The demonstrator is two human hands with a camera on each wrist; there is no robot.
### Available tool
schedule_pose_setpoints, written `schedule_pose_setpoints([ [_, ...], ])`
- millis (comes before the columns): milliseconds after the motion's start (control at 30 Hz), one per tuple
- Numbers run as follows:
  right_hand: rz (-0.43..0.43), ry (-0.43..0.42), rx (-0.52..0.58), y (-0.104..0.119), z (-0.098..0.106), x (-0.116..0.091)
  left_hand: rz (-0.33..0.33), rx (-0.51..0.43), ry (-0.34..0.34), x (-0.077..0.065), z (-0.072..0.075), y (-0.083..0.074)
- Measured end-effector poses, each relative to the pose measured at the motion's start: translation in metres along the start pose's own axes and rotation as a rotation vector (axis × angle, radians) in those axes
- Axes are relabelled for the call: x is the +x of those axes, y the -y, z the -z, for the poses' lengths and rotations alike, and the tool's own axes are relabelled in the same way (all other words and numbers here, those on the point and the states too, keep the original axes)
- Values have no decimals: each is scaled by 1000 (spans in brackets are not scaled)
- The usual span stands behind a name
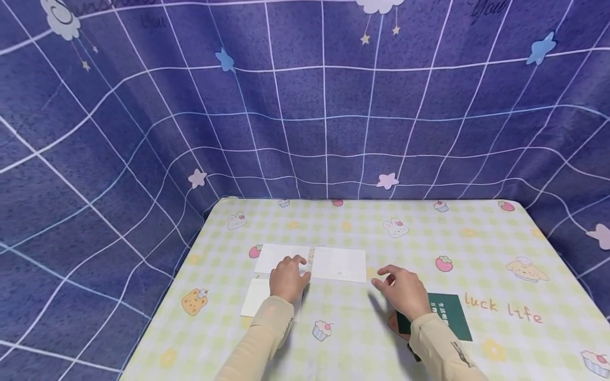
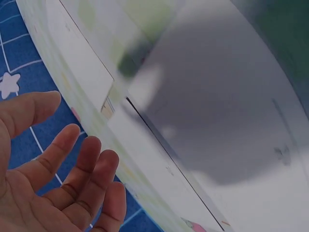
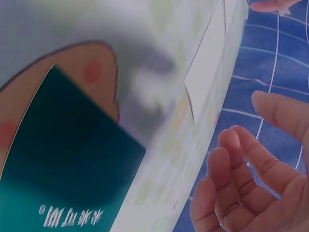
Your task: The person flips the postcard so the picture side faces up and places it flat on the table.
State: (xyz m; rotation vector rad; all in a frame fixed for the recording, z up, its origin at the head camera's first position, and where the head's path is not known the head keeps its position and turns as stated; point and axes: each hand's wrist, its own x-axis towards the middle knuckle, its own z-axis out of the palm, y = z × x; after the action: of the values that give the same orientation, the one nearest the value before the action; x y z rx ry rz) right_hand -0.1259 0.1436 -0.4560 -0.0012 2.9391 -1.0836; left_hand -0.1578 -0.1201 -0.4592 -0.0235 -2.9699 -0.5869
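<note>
Three white cards are laid on the table in the head view: one at the back left (image 1: 281, 256), one to its right (image 1: 339, 264), and one nearer the front (image 1: 254, 297). My left hand (image 1: 288, 280) hovers over the two left cards, fingers loosely bent and holding nothing; its sleeve hides part of the front card. To the right of the cards my right hand (image 1: 404, 291) is raised above the table with its fingers relaxed and nothing in them. Beneath that wrist lies a dark green card (image 1: 455, 317) with white lettering, partly covered by the hand and sleeve.
A checked tablecloth (image 1: 362, 338) with printed cupcakes, strawberries and animals covers the table. Behind it and to the sides hangs a blue curtain (image 1: 295, 132) with a grid pattern. Something small and dark (image 1: 413, 353) pokes out by the right sleeve.
</note>
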Motion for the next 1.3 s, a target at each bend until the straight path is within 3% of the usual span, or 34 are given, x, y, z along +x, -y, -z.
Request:
schedule_pose_setpoints([
  [200,15,2,2,11,-10,1,21,14,-17,0,7,12],
  [533,31,24,19,25,-28,2,55,35,29,-2,17,30],
  [833,62,47,-8,43,-47,5,79,51,70,-3,22,49],
  [1300,139,69,10,65,-75,4,128,138,70,-3,26,73],
])
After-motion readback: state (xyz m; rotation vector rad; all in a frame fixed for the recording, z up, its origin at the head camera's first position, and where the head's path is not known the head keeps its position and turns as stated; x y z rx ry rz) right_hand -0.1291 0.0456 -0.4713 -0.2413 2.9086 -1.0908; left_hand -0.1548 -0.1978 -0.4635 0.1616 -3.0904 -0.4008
